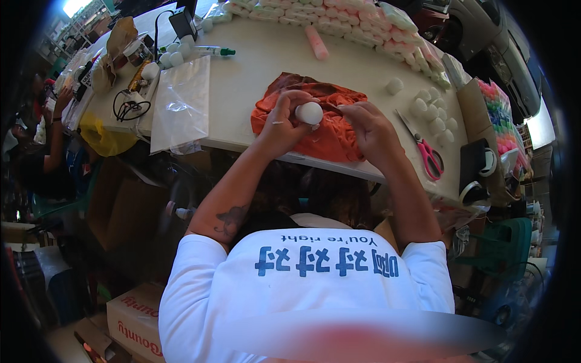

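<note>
My left hand (284,121) is wrapped round a white ball-like piece (309,113), whose smooth rounded end faces up between thumb and fingers. Close by on the right, my right hand (370,128) has its thumb and fingertips pinched together; whatever they hold is too small to make out. Beneath both hands a crumpled orange-red cloth (333,140) lies at the table's near edge. Pink-handled scissors (430,158) rest to the right of my right hand, blades pointing away. Several similar white pieces (433,112) sit beyond the scissors, with a single one (394,86) apart.
Packs of white and pink rolls (339,17) line the table's (242,78) far edge, with a pink cylinder (316,42) before them. Leftward lie a clear plastic bag (180,103), a green-capped tube (215,51) and a black cable (130,106). Another person's arm (57,121) shows far left.
</note>
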A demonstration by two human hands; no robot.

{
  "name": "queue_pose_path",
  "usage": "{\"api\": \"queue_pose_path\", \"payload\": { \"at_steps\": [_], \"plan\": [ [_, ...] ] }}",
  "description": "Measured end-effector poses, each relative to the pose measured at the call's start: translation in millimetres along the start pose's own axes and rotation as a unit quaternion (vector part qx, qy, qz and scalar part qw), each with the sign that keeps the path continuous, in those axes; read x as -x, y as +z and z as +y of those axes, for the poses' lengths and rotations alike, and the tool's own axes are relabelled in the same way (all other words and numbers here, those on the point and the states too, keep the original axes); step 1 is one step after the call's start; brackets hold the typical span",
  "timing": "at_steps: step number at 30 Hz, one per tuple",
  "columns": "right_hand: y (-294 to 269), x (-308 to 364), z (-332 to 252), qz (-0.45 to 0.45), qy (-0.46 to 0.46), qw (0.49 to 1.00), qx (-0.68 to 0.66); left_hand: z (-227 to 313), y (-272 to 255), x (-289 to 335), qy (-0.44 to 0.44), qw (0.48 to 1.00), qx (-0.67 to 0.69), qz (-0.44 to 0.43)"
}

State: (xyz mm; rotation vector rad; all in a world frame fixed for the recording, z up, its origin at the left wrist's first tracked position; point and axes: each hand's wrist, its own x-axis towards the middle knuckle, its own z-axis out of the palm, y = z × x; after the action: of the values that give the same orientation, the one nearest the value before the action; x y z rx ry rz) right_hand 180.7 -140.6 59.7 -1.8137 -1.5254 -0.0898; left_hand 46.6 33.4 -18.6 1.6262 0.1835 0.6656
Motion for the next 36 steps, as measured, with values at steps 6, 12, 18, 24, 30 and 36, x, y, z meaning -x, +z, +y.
{"api": "queue_pose_path", "payload": {
  "at_steps": [6,12,18,24,30,36],
  "plan": [
    [12,-5,9,-0.003,-0.102,0.994,-0.036,8,-4,3,-0.030,0.998,0.040,-0.030],
    [14,-15,25,-0.001,-0.138,0.990,-0.001,25,-9,2,-0.090,0.984,0.142,-0.054],
    [13,-15,32,-0.016,-0.157,0.987,0.011,19,-12,1,-0.085,0.984,0.138,-0.079],
    [9,-18,32,-0.025,-0.183,0.982,0.043,14,-13,2,-0.099,0.980,0.147,-0.089],
    [16,-22,38,-0.014,-0.176,0.984,0.035,15,-16,-1,-0.116,0.975,0.153,-0.116],
    [8,-21,41,-0.135,-0.094,0.977,0.135,20,-7,3,-0.095,0.983,0.157,-0.022]
  ]
}}
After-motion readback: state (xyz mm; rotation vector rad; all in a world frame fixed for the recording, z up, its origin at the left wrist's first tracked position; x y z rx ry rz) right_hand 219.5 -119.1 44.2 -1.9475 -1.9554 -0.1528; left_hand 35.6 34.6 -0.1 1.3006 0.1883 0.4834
